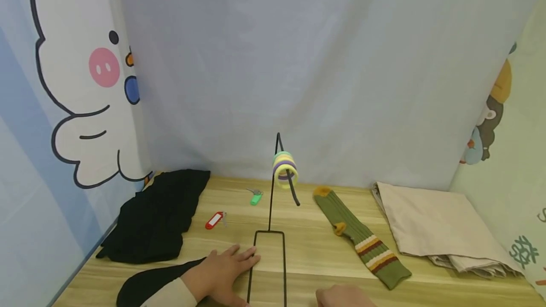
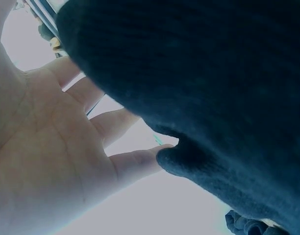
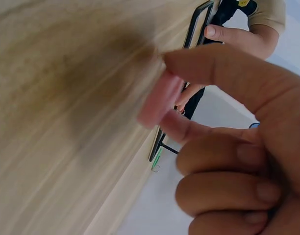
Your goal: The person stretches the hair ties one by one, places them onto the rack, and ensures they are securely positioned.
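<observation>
My right hand (image 1: 345, 296) shows at the bottom edge of the head view. In the right wrist view, its thumb and index finger pinch a short pink hair tie (image 3: 160, 98), the other fingers curled into the palm. My left hand (image 1: 223, 274) lies low with fingers spread, its fingertips over the left side of the black wire stand's base (image 1: 284, 259). Several green, yellow and purple hair ties (image 1: 285, 167) hang together on the stand's sloping arm. Beside the left wrist lies a black sock (image 1: 141, 281), which fills much of the left wrist view.
Left of the stand are a red key tag (image 1: 214, 220) and a green key tag (image 1: 256, 199), each with a key. A black cloth (image 1: 158, 221) lies at the left. Towards the right are a green striped sock (image 1: 351, 226) and folded beige fabric (image 1: 435, 221). Curtains surround the wooden table (image 1: 315, 255).
</observation>
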